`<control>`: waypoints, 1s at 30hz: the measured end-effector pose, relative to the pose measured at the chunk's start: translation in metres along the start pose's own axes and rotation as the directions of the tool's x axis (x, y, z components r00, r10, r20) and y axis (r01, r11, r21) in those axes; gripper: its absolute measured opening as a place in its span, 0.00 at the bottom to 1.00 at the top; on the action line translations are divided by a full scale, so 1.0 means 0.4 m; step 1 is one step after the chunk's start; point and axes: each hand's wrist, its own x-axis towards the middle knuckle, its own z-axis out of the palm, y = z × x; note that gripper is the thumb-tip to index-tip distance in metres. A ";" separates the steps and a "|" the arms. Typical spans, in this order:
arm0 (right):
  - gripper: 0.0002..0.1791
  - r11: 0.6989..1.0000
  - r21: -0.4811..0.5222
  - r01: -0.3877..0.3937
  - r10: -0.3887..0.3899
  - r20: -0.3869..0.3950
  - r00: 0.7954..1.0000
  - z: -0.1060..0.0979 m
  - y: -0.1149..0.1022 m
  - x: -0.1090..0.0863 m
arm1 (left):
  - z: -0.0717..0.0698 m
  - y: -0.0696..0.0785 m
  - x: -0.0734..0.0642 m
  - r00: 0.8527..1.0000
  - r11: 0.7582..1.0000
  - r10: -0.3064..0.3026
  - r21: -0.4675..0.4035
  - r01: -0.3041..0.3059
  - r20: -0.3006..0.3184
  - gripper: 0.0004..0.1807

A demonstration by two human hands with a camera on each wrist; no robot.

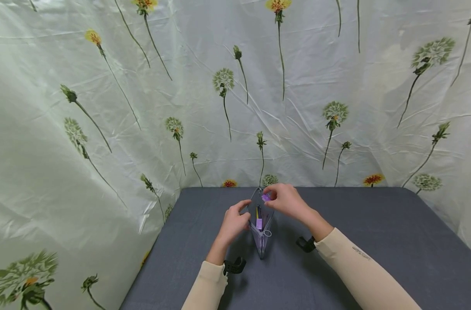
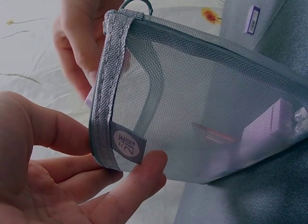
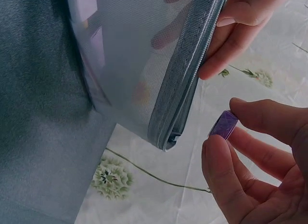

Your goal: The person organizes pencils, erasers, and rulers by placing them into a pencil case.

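Observation:
A grey mesh zip pouch (image 1: 260, 246) stands upright on the table, its top gaping. My left hand (image 1: 233, 223) grips the pouch's left rim, near a small cloth label (image 2: 128, 142). Above the far end of the opening, my right hand (image 1: 286, 199) pinches a small purple block (image 3: 224, 125) between thumb and fingers. In the right wrist view the block is apart from the zip edge (image 3: 179, 72). Inside the pouch are thin yellow and dark sticks (image 1: 258, 212) and a light purple box (image 1: 259, 224), which shows blurred through the mesh in the left wrist view.
The dark grey table (image 1: 359, 224) reaches back to a pale curtain (image 1: 297, 120) printed with dandelions. A ring (image 1: 267, 233) hangs at the pouch's near end. A white and purple box with a barcode (image 2: 252, 19) shows behind the pouch in the left wrist view.

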 end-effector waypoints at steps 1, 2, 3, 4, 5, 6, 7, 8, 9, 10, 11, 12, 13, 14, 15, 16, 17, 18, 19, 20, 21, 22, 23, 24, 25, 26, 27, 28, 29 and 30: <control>0.16 1.000 0.001 -0.008 0.008 0.002 1.000 0.002 -0.001 0.005 | -0.001 0.001 -0.001 1.000 1.000 -0.001 0.001 0.001 0.000 0.29; 0.16 1.000 0.002 -0.018 0.018 0.004 1.000 0.004 -0.003 0.009 | -0.001 0.001 -0.001 1.000 1.000 0.000 0.000 0.000 0.000 0.29; 0.16 1.000 0.002 -0.030 0.030 0.006 1.000 0.007 -0.004 0.013 | -0.002 0.002 -0.001 1.000 1.000 0.000 0.001 0.000 0.000 0.29; 0.16 0.999 0.003 -0.040 0.040 0.008 0.999 0.010 -0.006 0.017 | -0.003 0.002 -0.001 1.000 1.000 0.001 0.002 -0.001 -0.001 0.29; 0.16 0.999 0.003 -0.050 0.050 0.009 0.999 0.013 -0.006 0.022 | -0.003 0.003 -0.001 1.000 1.000 -0.001 0.005 0.001 -0.001 0.29; 0.16 0.998 0.000 -0.060 0.060 0.008 0.998 0.016 -0.008 0.026 | -0.004 0.004 -0.001 1.000 1.000 -0.001 0.005 0.001 0.000 0.29; 0.16 0.998 -0.001 -0.068 0.068 0.006 0.998 0.020 -0.009 0.030 | -0.004 0.004 -0.001 1.000 1.000 -0.002 0.006 0.002 0.000 0.29; 0.16 0.997 -0.003 -0.076 0.076 0.004 0.997 0.023 -0.010 0.033 | -0.005 0.004 -0.001 1.000 1.000 -0.004 0.006 0.004 0.000 0.29; 0.16 0.997 -0.005 -0.083 0.083 0.003 0.997 0.028 -0.011 0.037 | -0.005 0.005 -0.001 1.000 1.000 -0.005 0.007 0.005 -0.001 0.28; 0.15 0.996 -0.009 -0.088 0.088 -0.001 0.996 0.032 -0.011 0.041 | -0.005 0.005 -0.002 1.000 1.000 -0.007 0.008 0.007 0.000 0.28; 0.15 0.996 -0.013 -0.094 0.094 -0.004 0.996 0.036 -0.011 0.044 | -0.005 0.005 -0.002 1.000 1.000 -0.006 0.008 0.006 0.001 0.28; 0.15 0.995 -0.019 -0.099 0.099 -0.007 0.995 0.040 -0.012 0.047 | -0.005 0.005 -0.002 1.000 1.000 -0.005 0.009 0.005 0.002 0.28; 0.14 0.994 -0.022 -0.105 0.105 -0.009 0.994 0.044 -0.012 0.050 | -0.005 0.005 -0.002 1.000 1.000 -0.005 0.011 0.005 0.002 0.29; 0.14 0.993 -0.025 -0.115 0.115 -0.010 0.993 0.048 -0.012 0.053 | -0.005 0.004 -0.002 1.000 1.000 -0.003 0.010 0.003 0.002 0.29; 0.14 0.992 -0.033 -0.120 0.120 -0.012 0.993 0.051 -0.012 0.056 | -0.005 0.004 -0.002 1.000 1.000 -0.001 0.008 0.001 0.003 0.29; 0.14 0.991 -0.039 -0.125 0.125 -0.012 0.992 0.054 -0.013 0.059 | -0.005 0.003 -0.002 1.000 1.000 0.001 0.008 -0.001 0.003 0.29; 0.14 0.991 -0.043 -0.130 0.130 -0.012 0.991 0.056 -0.013 0.062 | -0.006 0.002 -0.001 1.000 1.000 0.001 0.005 -0.001 0.004 0.29; 0.14 0.990 -0.050 -0.135 0.135 -0.014 0.991 0.058 -0.015 0.064 | -0.006 0.001 -0.001 1.000 1.000 0.000 0.003 0.000 0.005 0.29; 0.14 0.989 -0.056 -0.138 0.137 -0.017 0.990 0.060 -0.016 0.067 | -0.006 0.000 0.000 1.000 1.000 0.000 0.000 0.000 0.006 0.29; 0.14 0.988 -0.062 -0.138 0.137 -0.019 0.990 0.061 -0.017 0.069 | -0.006 -0.001 0.000 1.000 1.000 -0.001 -0.001 0.001 0.007 0.29; 0.14 0.988 -0.067 -0.139 0.137 -0.021 0.990 0.062 -0.019 0.070 | -0.006 -0.001 0.001 1.000 1.000 -0.002 -0.001 0.002 0.007 0.29; 0.14 0.988 -0.066 -0.140 0.139 -0.020 0.990 0.063 -0.021 0.072 | -0.007 -0.001 0.001 1.000 1.000 -0.003 -0.003 0.003 0.008 0.29; 0.14 0.987 -0.070 -0.141 0.140 -0.020 0.990 0.065 -0.022 0.073 | -0.007 -0.001 0.002 1.000 1.000 -0.004 -0.005 0.004 0.009 0.29; 0.15 0.987 -0.071 -0.144 0.143 -0.017 0.990 0.066 -0.024 0.073 | -0.007 -0.001 0.002 1.000 1.000 -0.003 -0.006 0.004 0.010 0.29; 0.16 0.987 -0.072 -0.145 0.144 -0.013 0.989 0.067 -0.024 0.074 | -0.007 -0.002 0.002 1.000 1.000 -0.003 -0.005 0.003 0.012 0.29; 0.16 0.986 -0.071 -0.150 0.150 -0.008 0.989 0.068 -0.025 0.074 | -0.008 -0.001 0.002 1.000 1.000 -0.003 -0.006 0.003 0.012 0.29; 0.17 0.986 -0.074 -0.151 0.151 -0.004 0.989 0.070 -0.024 0.075 | -0.008 -0.001 0.002 1.000 1.000 -0.004 -0.009 0.004 0.013 0.29; 0.17 0.985 -0.075 -0.153 0.153 -0.004 0.988 0.072 -0.024 0.075 | -0.008 0.000 0.001 1.000 1.000 -0.005 -0.007 0.005 0.013 0.29; 0.18 0.985 -0.078 -0.155 0.155 -0.004 0.988 0.073 -0.025 0.075 | -0.008 0.000 0.000 1.000 1.000 -0.006 -0.006 0.006 0.014 0.30; 0.18 0.985 -0.074 -0.155 0.155 -0.003 0.988 0.073 -0.024 0.074 | -0.009 0.000 0.000 1.000 1.000 -0.004 -0.004 0.004 0.014 0.30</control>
